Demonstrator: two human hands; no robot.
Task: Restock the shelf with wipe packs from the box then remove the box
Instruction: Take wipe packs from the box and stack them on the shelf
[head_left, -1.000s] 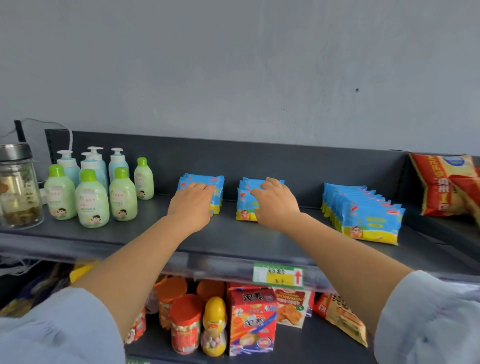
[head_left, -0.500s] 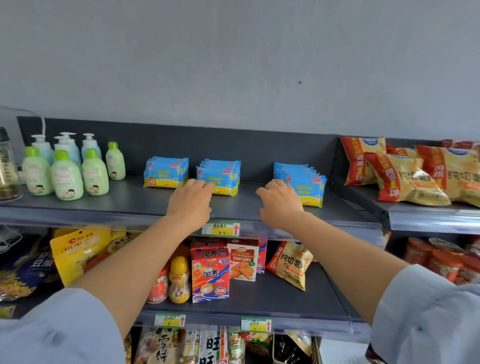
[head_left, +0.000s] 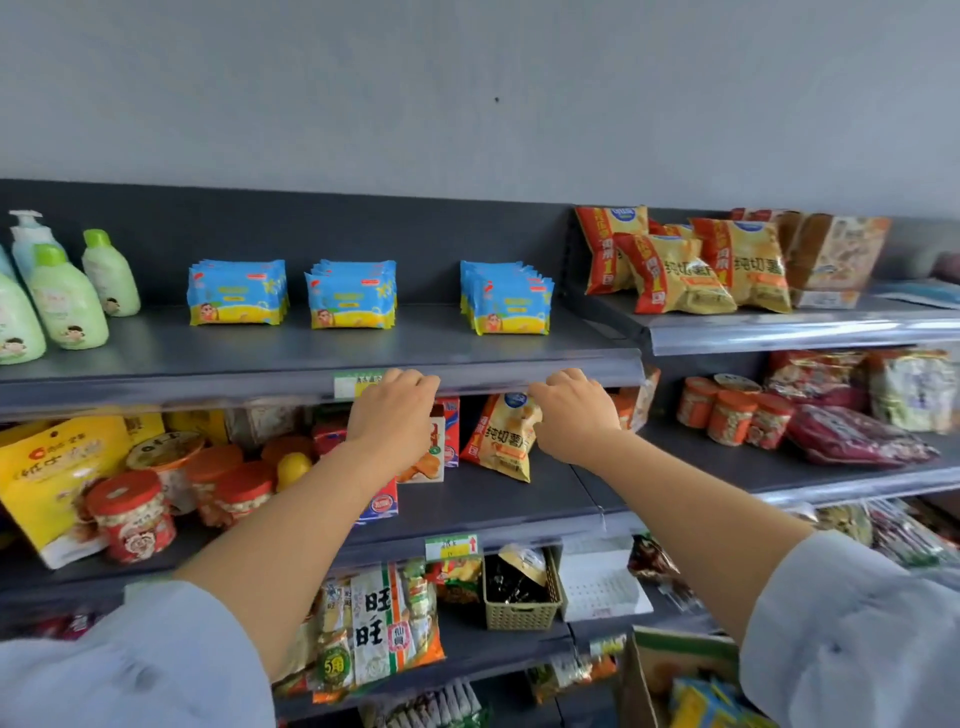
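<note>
Three upright rows of blue-and-yellow wipe packs stand on the top grey shelf (head_left: 311, 358): a left row (head_left: 236, 292), a middle row (head_left: 352, 295) and a right row (head_left: 508, 299). My left hand (head_left: 389, 415) and my right hand (head_left: 574, 413) hang in front of the shelf's front edge, below the packs, fingers loosely curled and holding nothing. The cardboard box (head_left: 670, 675) shows at the bottom right, partly behind my right sleeve, with more blue-and-yellow packs (head_left: 706, 704) inside.
Green lotion bottles (head_left: 67, 296) stand at the top shelf's left end. Chip bags (head_left: 691, 265) fill the adjoining shelf on the right. Snack jars (head_left: 135, 514), cartons and bags crowd the lower shelves, with a small plastic basket (head_left: 522, 597) below.
Both hands have let go of the left and middle wipe rows and drawn back and down to the shelf's front edge. The view has pulled away and turned right, bringing the box into sight.
</note>
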